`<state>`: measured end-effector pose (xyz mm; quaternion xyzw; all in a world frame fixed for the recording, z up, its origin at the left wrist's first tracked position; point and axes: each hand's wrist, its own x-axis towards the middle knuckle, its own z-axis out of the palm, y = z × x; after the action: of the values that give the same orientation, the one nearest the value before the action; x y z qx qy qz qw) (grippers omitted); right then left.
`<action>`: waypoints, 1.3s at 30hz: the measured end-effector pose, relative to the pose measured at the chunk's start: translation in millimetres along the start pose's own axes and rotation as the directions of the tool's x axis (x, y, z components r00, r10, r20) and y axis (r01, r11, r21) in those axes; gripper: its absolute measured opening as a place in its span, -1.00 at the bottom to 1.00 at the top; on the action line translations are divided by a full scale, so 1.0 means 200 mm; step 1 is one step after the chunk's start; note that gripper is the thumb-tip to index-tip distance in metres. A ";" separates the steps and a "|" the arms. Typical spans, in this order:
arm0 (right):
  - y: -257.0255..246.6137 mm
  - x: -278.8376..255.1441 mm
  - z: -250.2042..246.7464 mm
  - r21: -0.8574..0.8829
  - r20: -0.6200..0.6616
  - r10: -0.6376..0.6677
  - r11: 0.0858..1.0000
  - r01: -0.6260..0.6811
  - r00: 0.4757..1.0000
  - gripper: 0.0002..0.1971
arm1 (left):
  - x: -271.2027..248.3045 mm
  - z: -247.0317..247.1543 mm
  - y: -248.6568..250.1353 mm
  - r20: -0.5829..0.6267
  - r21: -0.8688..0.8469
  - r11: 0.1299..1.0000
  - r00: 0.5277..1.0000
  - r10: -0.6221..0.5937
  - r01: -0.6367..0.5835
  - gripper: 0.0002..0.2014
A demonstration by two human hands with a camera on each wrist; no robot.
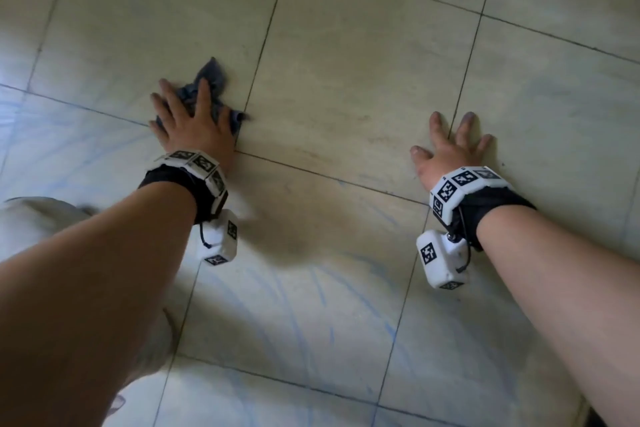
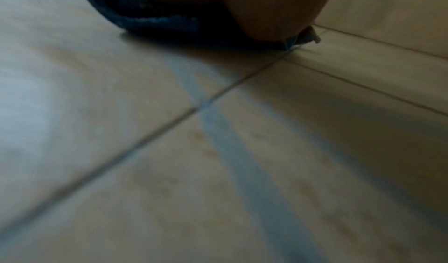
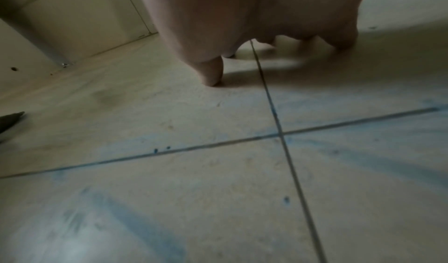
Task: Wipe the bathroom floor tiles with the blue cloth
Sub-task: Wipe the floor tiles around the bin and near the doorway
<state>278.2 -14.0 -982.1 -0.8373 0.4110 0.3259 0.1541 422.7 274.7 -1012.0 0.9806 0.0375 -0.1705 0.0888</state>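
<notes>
Scene: a person is leaning over pale floor tiles crossed by dark grout lines, seen from above with both bare forearms reaching forward.
Left hand: the left hand is lying flat, fingers spread, pressing down on the blue cloth.
Blue cloth: it is lying crumpled on the floor under the left palm, well to the left of the other hand; a pointed corner is sticking out beyond the fingertips, and another edge is showing at the thumb side, next to a crossing of grout lines. In the left wrist view its blue terry edge is curling out from beneath the heel of the hand.
Right hand: the right hand is resting flat on the bare tiles, fingers spread, holding nothing; a grout line is running between two of its fingers. In the right wrist view the fingertips are touching the floor.
Wrists: each wrist is wearing a black band with white blocks printed with black square markers.
Floor marks: faint blue streaks are running across the tiles nearest the person; small dark specks are dotting the surface.
Lower left: a pale fabric-covered shape is showing under the left forearm; I cannot tell what it is.
</notes>
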 end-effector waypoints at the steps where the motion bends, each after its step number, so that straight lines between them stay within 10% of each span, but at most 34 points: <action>1: 0.00 0.00 0.00 -0.004 -0.004 0.001 1.000 -0.001 1.000 -0.37 | 0.00 0.00 0.01 -0.004 -0.007 1.000 1.000 -0.012 0.012 -0.42; 7: 0.00 0.00 0.00 -0.031 -0.013 -0.003 1.000 0.003 1.000 -0.37 | -0.15 0.08 0.23 0.081 0.027 0.987 0.985 0.153 -0.156 -0.38; 17: 0.02 0.01 -0.02 -0.003 0.022 -0.025 1.000 0.025 0.999 -0.33 | -0.58 0.28 0.56 0.337 0.021 0.834 0.789 0.513 -0.551 -0.40; 24: 0.04 -0.02 -0.03 -0.018 0.021 -0.057 0.998 0.058 0.998 -0.33 | -0.20 0.12 0.23 0.112 0.041 0.950 0.946 0.304 -0.310 -0.38; 30: 0.10 -0.04 -0.04 0.041 0.014 -0.119 0.992 0.118 0.993 -0.31 | -0.26 0.16 0.32 0.060 0.053 0.987 0.987 0.150 -0.153 -0.34; 35: 0.28 -0.05 -0.02 0.105 -0.003 -0.112 0.988 0.111 0.994 -0.29 | -0.58 0.28 0.52 0.176 0.064 0.940 0.931 0.319 -0.335 -0.34; 39: 0.40 -0.03 -0.04 0.088 0.027 -0.067 0.994 0.064 0.997 -0.24 | -0.90 0.39 0.73 0.345 0.013 0.840 0.791 0.505 -0.542 -0.29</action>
<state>214.8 -63.7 -972.1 -0.8379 0.3950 0.3147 0.2072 242.7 108.4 -998.4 0.9134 -0.2608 -0.3013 0.0826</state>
